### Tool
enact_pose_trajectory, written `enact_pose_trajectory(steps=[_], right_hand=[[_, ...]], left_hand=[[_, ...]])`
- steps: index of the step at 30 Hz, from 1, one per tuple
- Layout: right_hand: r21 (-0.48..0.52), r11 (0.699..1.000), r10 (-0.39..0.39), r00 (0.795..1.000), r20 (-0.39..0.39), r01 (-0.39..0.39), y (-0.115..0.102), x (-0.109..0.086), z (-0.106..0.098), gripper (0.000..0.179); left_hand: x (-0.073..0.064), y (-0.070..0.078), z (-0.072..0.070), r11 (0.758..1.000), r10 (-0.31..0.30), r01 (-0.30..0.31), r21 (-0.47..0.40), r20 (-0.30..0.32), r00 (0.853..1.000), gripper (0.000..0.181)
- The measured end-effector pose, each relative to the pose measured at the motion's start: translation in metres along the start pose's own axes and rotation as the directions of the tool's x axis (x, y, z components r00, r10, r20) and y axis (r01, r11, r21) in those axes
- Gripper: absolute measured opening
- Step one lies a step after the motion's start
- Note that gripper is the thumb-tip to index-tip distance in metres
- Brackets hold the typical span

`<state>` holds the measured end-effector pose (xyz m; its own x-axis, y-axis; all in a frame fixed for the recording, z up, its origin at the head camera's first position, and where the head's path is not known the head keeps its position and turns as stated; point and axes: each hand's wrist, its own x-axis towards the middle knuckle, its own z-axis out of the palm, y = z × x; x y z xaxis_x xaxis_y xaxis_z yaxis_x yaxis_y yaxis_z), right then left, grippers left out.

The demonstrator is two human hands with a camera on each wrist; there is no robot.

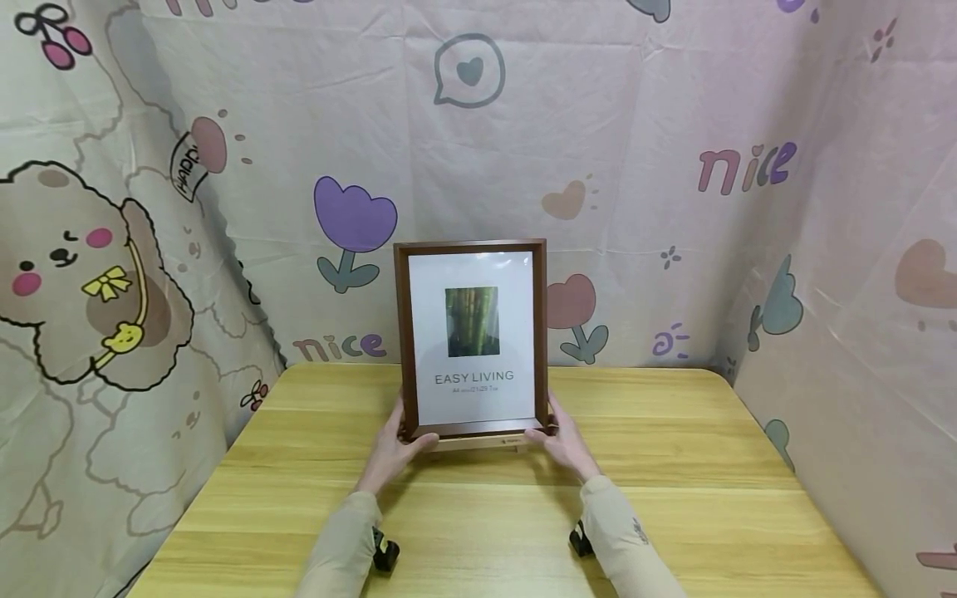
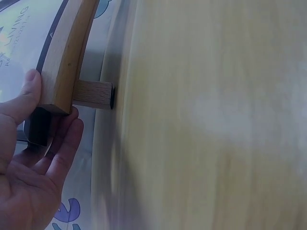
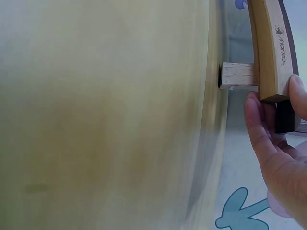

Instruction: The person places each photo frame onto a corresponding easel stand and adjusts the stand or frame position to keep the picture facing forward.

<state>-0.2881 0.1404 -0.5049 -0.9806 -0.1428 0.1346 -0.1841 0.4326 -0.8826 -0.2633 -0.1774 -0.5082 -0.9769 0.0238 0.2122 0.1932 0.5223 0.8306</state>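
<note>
A brown picture frame (image 1: pixel 472 324) stands upright, leaning slightly back, its printed sheet reading EASY LIVING. Along its lower edge runs the pale wooden ledge of a stand (image 1: pixel 478 443). At the lower left corner my left hand (image 1: pixel 392 453) grips ledge and frame, thumb in front and fingers behind. My right hand (image 1: pixel 566 442) holds the lower right corner the same way. In the left wrist view a short wooden leg (image 2: pixel 93 94) sticks out below the ledge. Another leg (image 3: pixel 238 74) shows in the right wrist view. The stand's back is hidden.
The wood-grain table (image 1: pixel 478 515) spreads around and in front of the frame. Behind it hangs a printed cloth (image 1: pixel 478 166), with further cloth walls at left and right. Black wrist devices (image 1: pixel 385 550) sit on both sleeves.
</note>
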Motion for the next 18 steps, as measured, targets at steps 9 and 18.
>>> enact_pose_trajectory(steps=[9,18], right_hand=[[-0.009,1.0,-0.007,1.0,-0.011,0.007,0.003,-0.002,-0.006,0.094],[-0.03,1.0,0.007,1.0,-0.022,-0.008,0.004,-0.005,-0.012,0.095]], left_hand=[[0.005,0.003,0.006,0.999,0.016,-0.016,-0.037,0.015,1.0,0.109],[0.008,0.004,0.012,0.998,0.047,-0.046,-0.05,0.013,0.999,0.11]])
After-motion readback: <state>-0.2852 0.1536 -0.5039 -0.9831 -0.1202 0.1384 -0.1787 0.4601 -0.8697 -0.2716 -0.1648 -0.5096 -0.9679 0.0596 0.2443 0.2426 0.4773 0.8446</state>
